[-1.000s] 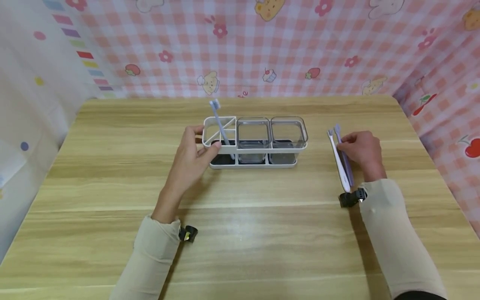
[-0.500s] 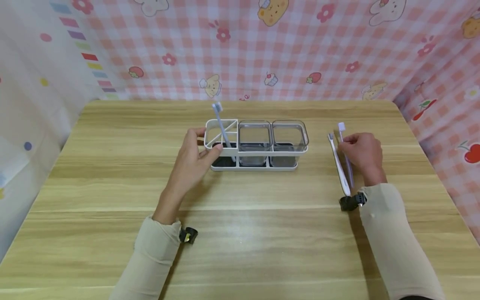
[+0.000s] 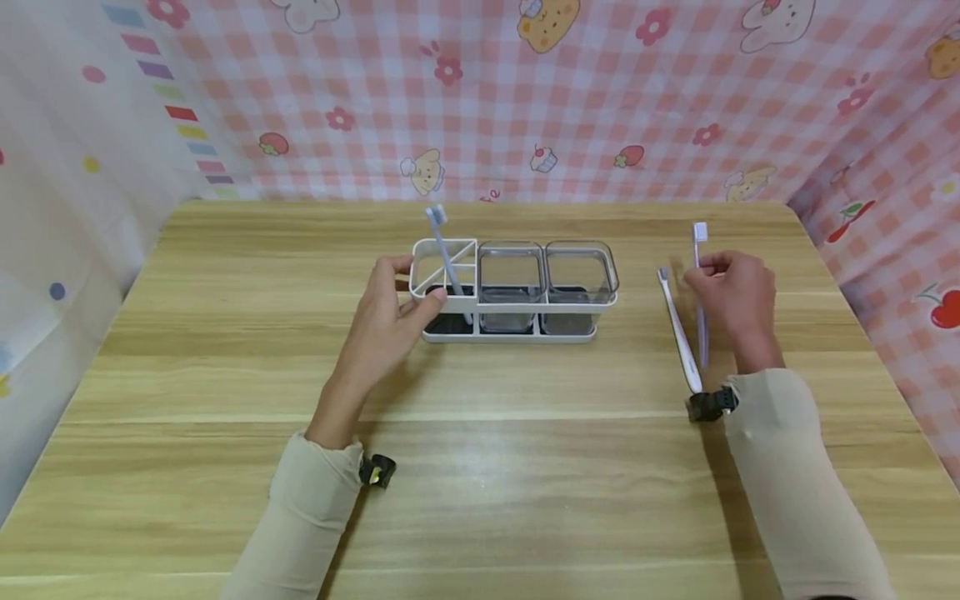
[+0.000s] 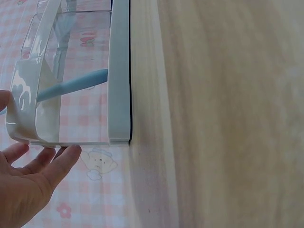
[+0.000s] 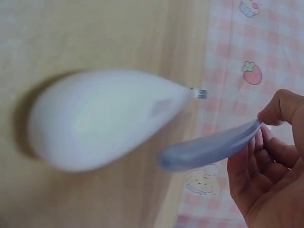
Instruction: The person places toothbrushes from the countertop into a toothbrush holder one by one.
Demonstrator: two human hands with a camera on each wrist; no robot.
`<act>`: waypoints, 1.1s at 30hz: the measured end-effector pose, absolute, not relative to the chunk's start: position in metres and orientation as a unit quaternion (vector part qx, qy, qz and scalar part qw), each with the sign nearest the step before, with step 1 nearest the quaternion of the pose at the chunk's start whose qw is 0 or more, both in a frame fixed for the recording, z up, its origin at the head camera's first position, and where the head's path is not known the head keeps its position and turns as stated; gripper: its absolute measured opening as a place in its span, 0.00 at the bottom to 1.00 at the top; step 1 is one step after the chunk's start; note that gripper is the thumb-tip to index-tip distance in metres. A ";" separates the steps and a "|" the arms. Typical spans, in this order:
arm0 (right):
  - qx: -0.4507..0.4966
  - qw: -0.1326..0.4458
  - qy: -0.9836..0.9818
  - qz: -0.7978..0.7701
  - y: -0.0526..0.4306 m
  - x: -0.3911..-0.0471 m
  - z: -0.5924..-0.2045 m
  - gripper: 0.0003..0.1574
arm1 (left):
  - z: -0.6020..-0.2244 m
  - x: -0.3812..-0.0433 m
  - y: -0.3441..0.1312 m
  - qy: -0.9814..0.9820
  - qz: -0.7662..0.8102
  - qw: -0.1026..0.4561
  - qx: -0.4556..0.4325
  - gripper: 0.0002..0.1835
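A white toothbrush holder (image 3: 536,308) stands mid-table, and a light-blue toothbrush (image 3: 447,260) leans inside its divided left section. My left hand (image 3: 386,312) grips that left end, thumb on the front rim; in the left wrist view its fingertips (image 4: 71,153) touch the end wall. To the right, my right hand (image 3: 738,296) pinches a purple toothbrush (image 3: 702,333) between thumb and fingers, bristle end pointing away. The right wrist view shows its handle (image 5: 204,149) raised at the fingers. Beside it a white toothbrush (image 3: 680,337) lies on the table.
Two clear cups (image 3: 512,293) sit in the middle and right sections of the holder. The wood-grain table (image 3: 510,500) ends at the back against a pink checked cloth (image 3: 375,92). A pale cloth (image 3: 67,208) hangs at the left.
The right hand has lifted the purple toothbrush and turned it more upright, shifting slightly right, away from the white toothbrush. The left hand stays at the holder.
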State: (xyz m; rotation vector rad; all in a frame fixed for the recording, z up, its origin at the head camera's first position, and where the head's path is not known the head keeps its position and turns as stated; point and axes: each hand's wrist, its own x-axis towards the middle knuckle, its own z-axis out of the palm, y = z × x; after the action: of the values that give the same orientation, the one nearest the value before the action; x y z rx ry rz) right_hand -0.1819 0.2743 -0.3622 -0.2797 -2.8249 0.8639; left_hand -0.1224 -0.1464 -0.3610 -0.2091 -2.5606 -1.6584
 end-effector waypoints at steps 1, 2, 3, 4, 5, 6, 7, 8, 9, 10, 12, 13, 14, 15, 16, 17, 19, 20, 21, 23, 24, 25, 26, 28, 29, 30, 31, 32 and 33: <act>-0.093 0.091 -0.947 0.292 0.274 -0.182 -0.361 0.22 | -0.361 -0.122 -0.146 -0.837 -0.542 0.041 -0.067 0.32; -0.091 0.097 -0.946 0.294 0.273 -0.181 -0.359 0.22 | -0.361 -0.122 -0.146 -0.837 -0.541 0.041 -0.067 0.32; -0.091 0.103 -0.945 0.296 0.272 -0.181 -0.357 0.22 | -0.361 -0.122 -0.147 -0.837 -0.541 0.041 -0.066 0.32; -0.089 0.108 -0.944 0.298 0.272 -0.181 -0.356 0.21 | -0.361 -0.122 -0.146 -0.837 -0.542 0.040 -0.066 0.32; -0.087 0.115 -0.943 0.300 0.271 -0.180 -0.354 0.21 | -0.361 -0.122 -0.147 -0.837 -0.541 0.039 -0.066 0.32; -0.086 0.121 -0.942 0.301 0.270 -0.180 -0.353 0.21 | -0.361 -0.122 -0.147 -0.838 -0.540 0.039 -0.066 0.32; -0.085 0.127 -0.941 0.303 0.269 -0.179 -0.351 0.20 | -0.361 -0.122 -0.147 -0.838 -0.540 0.038 -0.067 0.33; -0.084 0.131 -0.939 0.306 0.268 -0.179 -0.349 0.20 | -0.362 -0.122 -0.147 -0.838 -0.541 0.037 -0.067 0.33; -0.085 0.133 -0.938 0.309 0.267 -0.179 -0.347 0.20 | -0.362 -0.122 -0.147 -0.837 -0.541 0.037 -0.067 0.33; -0.084 0.136 -0.937 0.312 0.265 -0.179 -0.345 0.20 | -0.362 -0.122 -0.147 -0.837 -0.541 0.038 -0.067 0.33; -0.085 0.141 -0.934 0.317 0.262 -0.179 -0.341 0.21 | -0.362 -0.122 -0.147 -0.837 -0.541 0.038 -0.067 0.32; -0.085 0.143 -0.933 0.319 0.260 -0.178 -0.339 0.21 | -0.362 -0.122 -0.147 -0.837 -0.541 0.039 -0.066 0.32; -0.084 0.147 -0.932 0.321 0.258 -0.178 -0.337 0.21 | -0.362 -0.122 -0.147 -0.838 -0.541 0.040 -0.067 0.32; -0.084 0.153 -0.931 0.322 0.256 -0.178 -0.334 0.20 | -0.362 -0.122 -0.147 -0.838 -0.540 0.041 -0.067 0.32; -0.083 0.159 -0.929 0.323 0.254 -0.177 -0.332 0.20 | -0.362 -0.122 -0.147 -0.838 -0.539 0.042 -0.067 0.32; -0.083 0.164 -0.928 0.325 0.252 -0.176 -0.330 0.20 | -0.362 -0.122 -0.147 -0.839 -0.539 0.042 -0.068 0.32; -0.080 0.180 -0.923 0.330 0.247 -0.175 -0.326 0.19 | -0.361 -0.122 -0.147 -0.839 -0.539 0.042 -0.068 0.33; -0.079 0.186 -0.921 0.334 0.245 -0.175 -0.325 0.19 | -0.361 -0.122 -0.147 -0.839 -0.539 0.041 -0.068 0.32; -0.078 0.193 -0.918 0.338 0.243 -0.174 -0.323 0.18 | -0.361 -0.122 -0.147 -0.838 -0.539 0.041 -0.068 0.32; -0.076 0.207 -0.911 0.349 0.238 -0.173 -0.318 0.17 | -0.361 -0.121 -0.147 -0.838 -0.539 0.040 -0.068 0.32; -0.075 0.213 -0.907 0.356 0.236 -0.173 -0.316 0.17 | -0.360 -0.121 -0.147 -0.838 -0.540 0.040 -0.068 0.32; -0.072 0.219 -0.903 0.363 0.234 -0.172 -0.313 0.16 | -0.360 -0.121 -0.147 -0.838 -0.540 0.039 -0.068 0.33; -0.068 0.225 -0.900 0.368 0.232 -0.172 -0.310 0.15 | -0.360 -0.121 -0.147 -0.838 -0.540 0.039 -0.068 0.33; -0.056 0.240 -0.892 0.380 0.228 -0.171 -0.305 0.13 | -0.361 -0.122 -0.147 -0.838 -0.539 0.039 -0.068 0.33; -0.048 0.247 -0.887 0.387 0.226 -0.170 -0.302 0.13 | -0.361 -0.122 -0.147 -0.838 -0.540 0.040 -0.069 0.33; -0.039 0.254 -0.883 0.391 0.224 -0.170 -0.299 0.12 | -0.361 -0.122 -0.147 -0.838 -0.540 0.040 -0.069 0.33; -0.030 0.263 -0.880 0.395 0.222 -0.170 -0.296 0.12 | -0.361 -0.122 -0.147 -0.838 -0.540 0.041 -0.069 0.32; -0.024 0.270 -0.876 0.398 0.220 -0.169 -0.294 0.11 | -0.361 -0.122 -0.147 -0.837 -0.541 0.042 -0.070 0.32; -0.017 0.276 -0.872 0.403 0.218 -0.169 -0.292 0.11 | -0.362 -0.122 -0.147 -0.837 -0.540 0.043 -0.070 0.32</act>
State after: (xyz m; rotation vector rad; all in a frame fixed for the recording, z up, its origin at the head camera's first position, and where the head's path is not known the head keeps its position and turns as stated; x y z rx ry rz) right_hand -0.1687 0.2182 -0.2920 -0.0468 -2.3435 1.0814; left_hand -0.1223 -0.1471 -0.3618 -0.2128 -2.5615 -1.6533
